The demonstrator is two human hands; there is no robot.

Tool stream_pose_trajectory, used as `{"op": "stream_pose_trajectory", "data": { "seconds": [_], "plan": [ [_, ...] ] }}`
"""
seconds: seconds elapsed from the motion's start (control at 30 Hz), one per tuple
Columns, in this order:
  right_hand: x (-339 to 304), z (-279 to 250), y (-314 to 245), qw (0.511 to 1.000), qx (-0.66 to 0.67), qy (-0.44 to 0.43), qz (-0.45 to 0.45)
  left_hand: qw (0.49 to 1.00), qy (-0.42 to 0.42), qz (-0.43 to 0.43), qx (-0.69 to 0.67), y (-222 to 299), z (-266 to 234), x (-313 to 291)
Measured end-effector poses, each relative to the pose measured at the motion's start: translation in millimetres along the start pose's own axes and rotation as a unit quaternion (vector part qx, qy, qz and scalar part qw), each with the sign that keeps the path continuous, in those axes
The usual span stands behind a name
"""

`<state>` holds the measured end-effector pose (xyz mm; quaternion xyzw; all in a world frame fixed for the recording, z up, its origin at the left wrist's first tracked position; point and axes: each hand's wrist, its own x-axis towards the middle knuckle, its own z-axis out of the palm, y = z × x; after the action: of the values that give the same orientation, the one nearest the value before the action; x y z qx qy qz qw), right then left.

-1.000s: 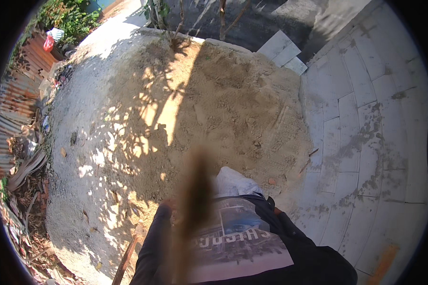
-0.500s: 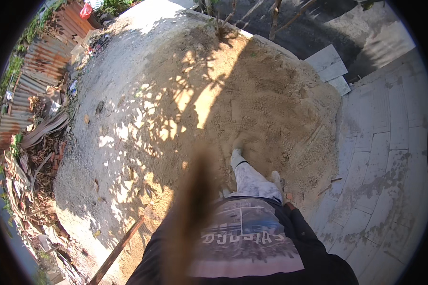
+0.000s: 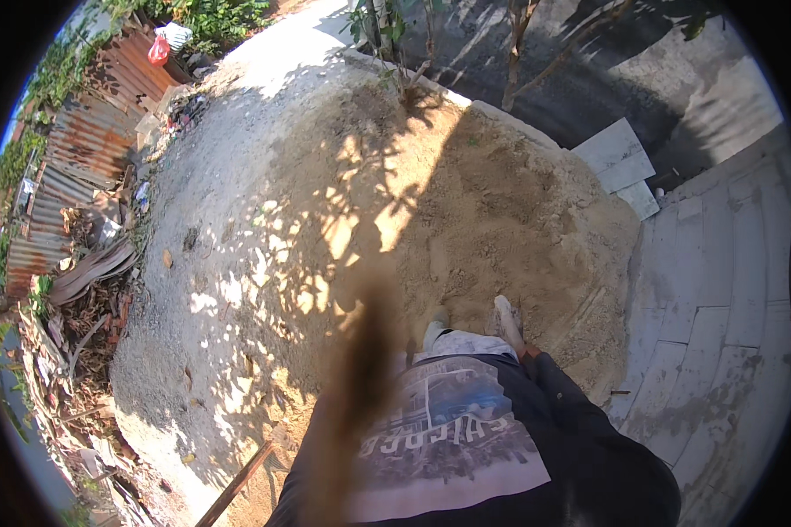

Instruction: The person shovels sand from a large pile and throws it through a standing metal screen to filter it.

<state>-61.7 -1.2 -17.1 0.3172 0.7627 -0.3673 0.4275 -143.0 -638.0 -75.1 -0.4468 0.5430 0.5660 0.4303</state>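
Observation:
My right hand (image 3: 507, 318), which seems to wear a pale, dirty work glove, hangs low in front of my body over the sand. A bare strip of wrist shows between it and my dark sleeve (image 3: 558, 386). Its fingers are too small and unclear to read, and I make out no object in it. My left hand is out of sight. Below me spreads a mound of brown sand (image 3: 492, 220), dug and trodden in places. One pale shoe (image 3: 436, 329) stands on the sand beside the right hand.
Pale block paving (image 3: 690, 290) borders the sand on the right, with flat grey slabs (image 3: 613, 154) at its far corner. Rusty corrugated sheets (image 3: 88, 140) and scrap wood (image 3: 88, 272) line the left. A wooden pole (image 3: 237, 483) lies lower left. A blurred brown strip (image 3: 360, 378) hides the middle.
The ground has shifted lower in the view. The leg that was stretched forward now shows only its shoe, close to my body. My right hand shows more fully, farther out over the sand.

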Motion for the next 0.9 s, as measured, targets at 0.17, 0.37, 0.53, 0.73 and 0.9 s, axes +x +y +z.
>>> {"op": "stream_pose_trajectory", "data": {
  "seconds": [0.17,0.37,0.53,0.73,0.9],
  "plan": [
    [54,-75,76,0.991,0.097,0.09,0.022,0.975,-0.098,0.132,0.149,110,148,30],
    [44,-88,-2,0.969,0.18,0.167,0.024,0.933,-0.1,0.151,0.312,198,169,22],
    [27,-72,-2,0.974,0.135,0.179,0.03,0.91,-0.146,0.085,0.378,268,186,23],
    [-6,15,-4,0.947,0.234,0.162,0.151,0.825,-0.176,0.064,0.532,355,284,60],
    [22,169,10,0.919,0.274,0.051,0.279,0.745,-0.202,0.064,0.633,457,375,100]
  ]
}}
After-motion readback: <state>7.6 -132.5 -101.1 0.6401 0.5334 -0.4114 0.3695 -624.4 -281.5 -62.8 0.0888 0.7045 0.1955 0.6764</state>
